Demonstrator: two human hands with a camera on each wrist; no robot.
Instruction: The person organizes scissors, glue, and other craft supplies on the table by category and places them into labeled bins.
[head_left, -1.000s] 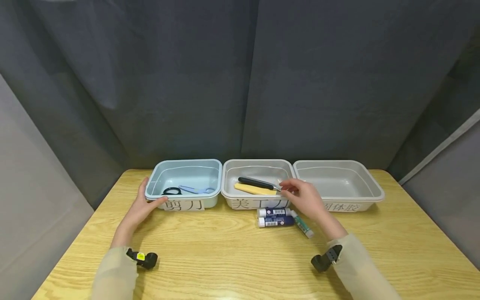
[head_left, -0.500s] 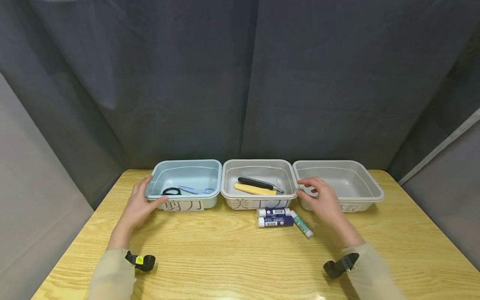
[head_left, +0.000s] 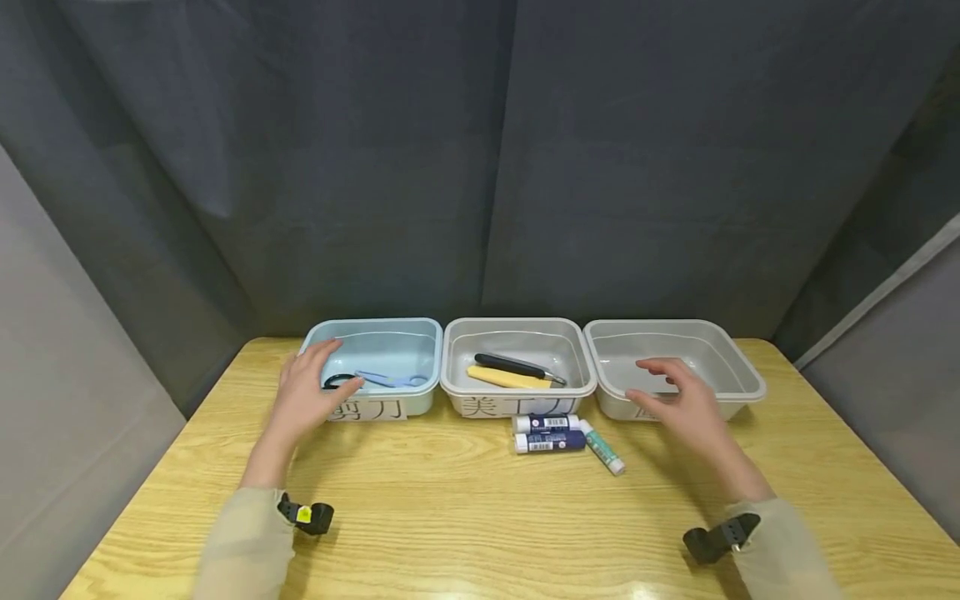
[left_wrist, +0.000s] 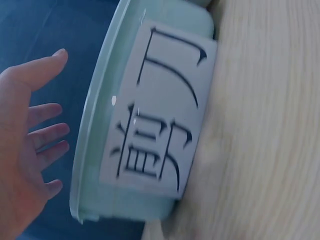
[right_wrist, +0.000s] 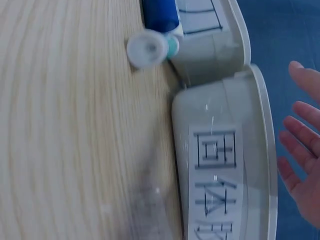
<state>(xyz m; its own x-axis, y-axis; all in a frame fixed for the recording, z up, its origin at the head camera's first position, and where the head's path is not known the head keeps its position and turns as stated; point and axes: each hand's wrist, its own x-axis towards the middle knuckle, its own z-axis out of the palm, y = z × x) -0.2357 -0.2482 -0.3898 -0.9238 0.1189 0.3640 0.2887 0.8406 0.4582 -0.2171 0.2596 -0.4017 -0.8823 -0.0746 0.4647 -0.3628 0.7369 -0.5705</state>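
My left hand (head_left: 303, 396), fingers spread and holding nothing, hovers over the front left of the light blue bin (head_left: 382, 322). Inside that bin are black-handled scissors (head_left: 339, 381), partly hidden by the hand, and light blue scissors (head_left: 390, 381). Over the front edge of the right grey bin (head_left: 660, 323) is my right hand (head_left: 686, 408), thumb and fingers apart with nothing between them. A black-handled craft knife (head_left: 510, 365) and a yellow utility knife (head_left: 506, 378) lie in the middle grey bin (head_left: 517, 322).
Two dark blue glue sticks (head_left: 551, 442) and a green glue stick (head_left: 602, 448) lie on the wooden table (head_left: 450, 517) before the middle bin. Each bin bears a white paper label (left_wrist: 155, 110) in front. A dark curtain (head_left: 480, 167) hangs behind the bins.
My right hand has moved right, from the middle bin to the right bin. My left hand has come off the blue bin's corner and shifted slightly right. The knives and glue sticks stay put.
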